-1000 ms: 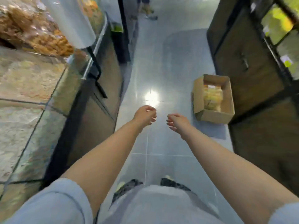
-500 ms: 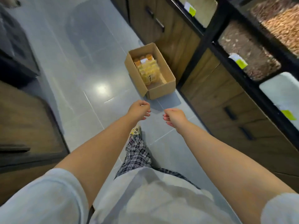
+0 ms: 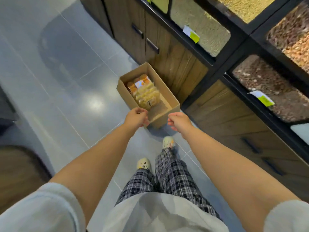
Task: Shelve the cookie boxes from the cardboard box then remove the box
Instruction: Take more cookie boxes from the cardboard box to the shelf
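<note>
An open cardboard box (image 3: 164,87) stands on the grey tile floor against a wooden cabinet. Inside it lie clear cookie boxes: a pale yellow pack (image 3: 146,96) on top and an orange-brown pack (image 3: 136,81) behind it at the far end. The near end of the cardboard box shows bare bottom. My left hand (image 3: 136,117) and my right hand (image 3: 178,121) hang in front of the box's near end, fingers loosely curled, holding nothing. Whether they touch the cardboard I cannot tell.
The wooden cabinet (image 3: 168,52) with black handles runs along the right, with glass-fronted bins of snacks (image 3: 265,86) and price tags above it. My feet in pale slippers (image 3: 168,142) stand just short of the box. A dark counter edge (image 3: 15,166) sits at the lower left.
I have turned right and stepped toward the cardboard box; it now lies just beyond my hands. Both hands stayed curled and without a load.
</note>
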